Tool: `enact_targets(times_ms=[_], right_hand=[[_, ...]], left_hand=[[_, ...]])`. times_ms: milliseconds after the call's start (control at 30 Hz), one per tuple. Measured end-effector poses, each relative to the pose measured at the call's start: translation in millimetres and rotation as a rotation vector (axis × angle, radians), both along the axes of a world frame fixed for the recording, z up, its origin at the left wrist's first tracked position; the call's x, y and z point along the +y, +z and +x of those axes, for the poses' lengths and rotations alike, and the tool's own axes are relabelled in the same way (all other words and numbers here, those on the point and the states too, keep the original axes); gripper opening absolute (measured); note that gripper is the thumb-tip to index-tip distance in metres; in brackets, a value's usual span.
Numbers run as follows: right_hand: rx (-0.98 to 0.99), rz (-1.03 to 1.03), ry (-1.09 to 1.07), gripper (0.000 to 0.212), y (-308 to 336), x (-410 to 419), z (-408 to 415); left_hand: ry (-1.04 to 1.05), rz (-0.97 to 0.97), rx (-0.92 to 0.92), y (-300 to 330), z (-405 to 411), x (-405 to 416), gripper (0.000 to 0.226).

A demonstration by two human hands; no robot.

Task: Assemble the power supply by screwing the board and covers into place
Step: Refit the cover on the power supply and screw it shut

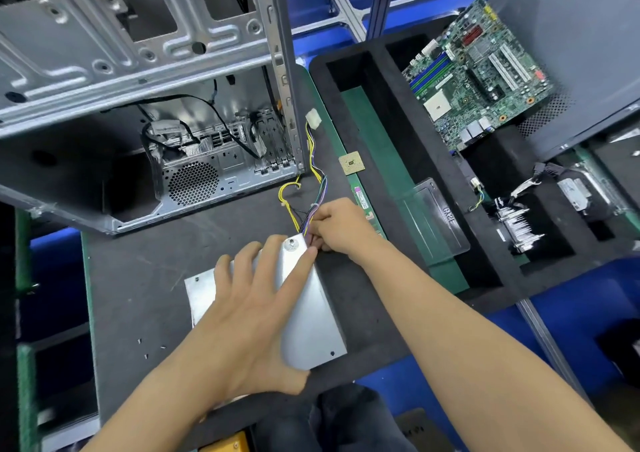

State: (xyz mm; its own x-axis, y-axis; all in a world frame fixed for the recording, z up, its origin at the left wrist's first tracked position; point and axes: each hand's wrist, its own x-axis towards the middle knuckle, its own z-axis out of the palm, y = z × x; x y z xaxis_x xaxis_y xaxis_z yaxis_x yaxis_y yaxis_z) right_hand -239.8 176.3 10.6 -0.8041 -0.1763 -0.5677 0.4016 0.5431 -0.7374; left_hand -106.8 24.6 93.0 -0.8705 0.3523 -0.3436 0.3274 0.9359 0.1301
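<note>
The power supply (311, 316), a flat silver metal box, lies on the dark mat in the lower middle. My left hand (256, 299) rests flat on its top cover with the fingers spread and straight. My right hand (341, 224) is at the box's far right corner, its fingers curled around the bundle of coloured wires (317, 188) where it leaves the box. A screw (292, 242) sits in the cover's far corner, just beside my right fingertips. The wire bundle runs away from me and ends in a white connector (313, 118).
An open grey computer case (173, 105) stands at the far left. A black foam tray (450, 209) to the right holds a green motherboard (481, 80), a heatsink (516, 223) and a drive. A CPU chip (352, 163) lies near the tray's edge. Loose screws (149, 347) lie left of the box.
</note>
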Motion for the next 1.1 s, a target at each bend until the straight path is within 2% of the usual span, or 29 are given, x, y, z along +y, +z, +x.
enact_targets(times_ms=[200, 400, 633, 767, 933, 1100], right_hand=[[-0.123, -0.033, 0.010, 0.024, 4.9, 1.5, -5.9], [-0.023, 0.136, 0.156, 0.031, 15.6, -6.7, -13.0], [-0.089, 0.014, 0.307, 0.024, 26.7, 0.0, -17.6], [-0.165, -0.088, 0.212, 0.027, 18.9, 2.1, -12.8], [-0.151, -0.045, 0.204, 0.030, 10.6, 0.5, -13.1], [-0.128, -0.049, 0.206, 0.016, 4.9, 5.4, -10.0]], left_hand=[[-0.015, 0.031, -0.001, 9.1, 0.0, -7.2, 0.139], [-0.032, 0.008, -0.034, 10.2, -2.9, -5.2, 0.138], [-0.038, 0.039, -0.043, 6.4, -1.5, -8.2, 0.135], [-0.016, 0.162, -0.038, 7.6, 0.3, -14.3, 0.134], [-0.015, 0.233, -0.057, 10.3, 1.1, -23.5, 0.137], [0.001, 0.303, -0.092, 14.0, 0.5, -30.3, 0.137]])
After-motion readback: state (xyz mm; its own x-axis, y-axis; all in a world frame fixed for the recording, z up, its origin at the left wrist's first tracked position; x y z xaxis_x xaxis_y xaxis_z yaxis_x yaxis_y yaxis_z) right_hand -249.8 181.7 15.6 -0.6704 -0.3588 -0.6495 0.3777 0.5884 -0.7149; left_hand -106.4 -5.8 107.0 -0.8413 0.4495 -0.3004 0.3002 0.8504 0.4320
